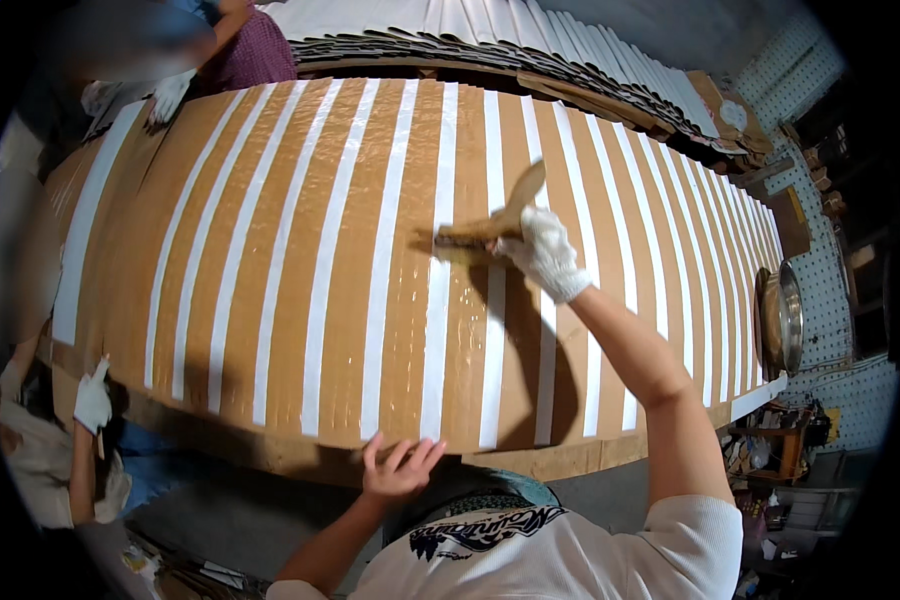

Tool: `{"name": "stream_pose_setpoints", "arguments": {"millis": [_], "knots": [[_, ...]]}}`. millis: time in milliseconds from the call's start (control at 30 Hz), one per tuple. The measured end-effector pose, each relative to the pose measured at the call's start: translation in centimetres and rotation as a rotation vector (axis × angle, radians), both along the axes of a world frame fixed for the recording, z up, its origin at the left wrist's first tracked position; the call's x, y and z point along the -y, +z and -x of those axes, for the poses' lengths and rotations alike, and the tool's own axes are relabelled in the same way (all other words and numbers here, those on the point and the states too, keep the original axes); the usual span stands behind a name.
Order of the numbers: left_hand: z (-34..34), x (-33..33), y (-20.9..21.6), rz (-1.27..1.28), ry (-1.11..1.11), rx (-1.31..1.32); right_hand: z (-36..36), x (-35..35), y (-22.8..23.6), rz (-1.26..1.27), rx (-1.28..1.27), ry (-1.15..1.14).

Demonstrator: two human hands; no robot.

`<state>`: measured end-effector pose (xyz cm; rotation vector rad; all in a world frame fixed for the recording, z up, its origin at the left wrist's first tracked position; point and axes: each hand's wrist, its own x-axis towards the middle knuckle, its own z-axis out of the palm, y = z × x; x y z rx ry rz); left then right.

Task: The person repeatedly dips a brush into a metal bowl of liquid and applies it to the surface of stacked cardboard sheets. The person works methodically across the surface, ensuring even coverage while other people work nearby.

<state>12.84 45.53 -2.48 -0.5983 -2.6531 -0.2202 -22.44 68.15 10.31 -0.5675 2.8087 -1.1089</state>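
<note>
A fanned row of brown cardboard sheets [290, 250] with white edge strips covers the big table. My right hand [544, 252], in a white glove, grips a wooden-handled brush [490, 228] whose bristles rest on the wet, shiny cardboard near the middle. My left hand [398, 468] is bare, fingers spread, pressing on the near edge of the sheets at the table's front.
A person's gloved hand [92, 398] holds the sheets' left edge; another person's gloved hand [168, 97] is at the far left corner. A second fan of white sheets [530, 40] lies behind. A round metal basin [782, 318] sits at the right end.
</note>
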Motion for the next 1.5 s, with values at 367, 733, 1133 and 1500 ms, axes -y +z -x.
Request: {"name": "stream_pose_setpoints", "arguments": {"millis": [367, 733, 1133, 1500], "knots": [[-1.9, 0.9, -2.3, 0.181, -0.011, 0.049, 28.8, 2.3, -3.5, -0.066, -0.385, -0.082], [-1.1, 0.5, -2.2, 0.067, -0.013, -0.023, 14.9, 3.6, -4.0, -0.107, -0.506, 0.192], [-0.1, 0.2, -1.1, -0.095, -0.038, 0.001, -15.5, -2.1, -0.7, -0.297, -0.086, 0.663], [-0.8, 0.0, -1.5, -0.118, -0.02, -0.018, -21.8, -2.8, -2.5, -0.004, 0.08, 0.232]]}}
